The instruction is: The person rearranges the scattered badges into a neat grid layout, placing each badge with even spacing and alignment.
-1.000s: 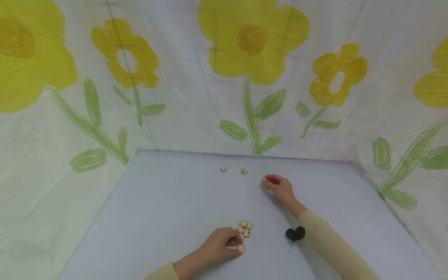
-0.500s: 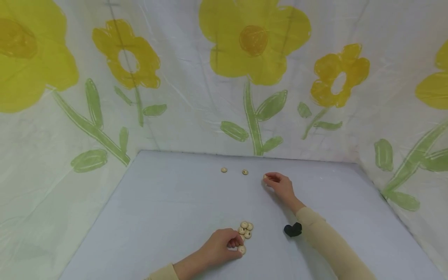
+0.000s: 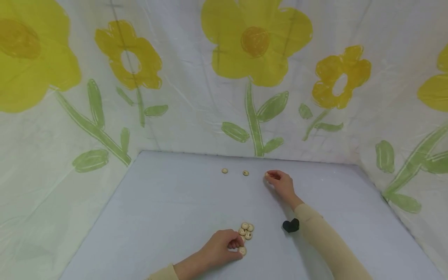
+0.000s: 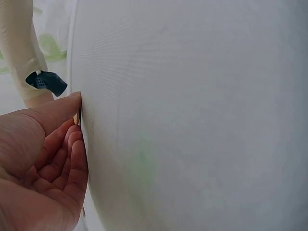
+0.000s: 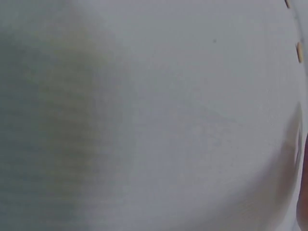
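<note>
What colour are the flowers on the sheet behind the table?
Yellow flowers with green stems and leaves, on a white sheet; the head view shows them best.

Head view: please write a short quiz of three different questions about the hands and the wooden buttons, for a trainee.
1. True or false: the right hand pinches a button at the far side of the table.
2. How many loose buttons lie in a row to the left of that hand? A) two B) five
3. Fill in: the left hand rests by the ____ of buttons near the person.

Key: 1 true; 2 A; 3 pile.
</note>
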`<state>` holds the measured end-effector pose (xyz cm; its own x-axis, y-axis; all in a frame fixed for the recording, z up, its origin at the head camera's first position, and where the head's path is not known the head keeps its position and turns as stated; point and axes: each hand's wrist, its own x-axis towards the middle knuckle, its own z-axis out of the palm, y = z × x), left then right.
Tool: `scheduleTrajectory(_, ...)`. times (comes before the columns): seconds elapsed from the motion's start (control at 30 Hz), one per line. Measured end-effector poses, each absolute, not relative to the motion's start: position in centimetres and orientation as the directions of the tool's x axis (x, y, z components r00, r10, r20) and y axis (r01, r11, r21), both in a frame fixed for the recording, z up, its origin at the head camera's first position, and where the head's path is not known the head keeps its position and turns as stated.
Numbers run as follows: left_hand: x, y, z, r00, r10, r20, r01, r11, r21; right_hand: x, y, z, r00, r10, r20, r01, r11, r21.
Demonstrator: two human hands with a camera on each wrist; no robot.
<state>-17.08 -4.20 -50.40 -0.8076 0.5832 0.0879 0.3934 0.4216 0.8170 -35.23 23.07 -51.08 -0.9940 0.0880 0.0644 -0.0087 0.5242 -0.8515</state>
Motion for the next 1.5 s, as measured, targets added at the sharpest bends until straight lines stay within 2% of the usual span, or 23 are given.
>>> scheduleTrajectory(0.83,-16.8,-4.1,-50.4,-0.805,0.59,0.069,0.375,0.416,0.828,-36.4,23.6,-52.1,-0.984,0.137,0.11,0.005,0.648,-0.762)
scheduleTrajectory(1.0,-16.8,-4.1,-50.2,-0.808,0.585,0.069,0.377,0.424,0.823,-36.8,23.5,-52.3,-0.983,0.109,0.149,-0.035,0.682,-0.731)
scheduleTrajectory(1.5,-16.9,-4.4,-50.0,-0.81,0.582,0.073,0.382,0.428,0.819,-37.1,22.9,-51.9,-0.983,0.114,0.143,-0.031,0.668,-0.743)
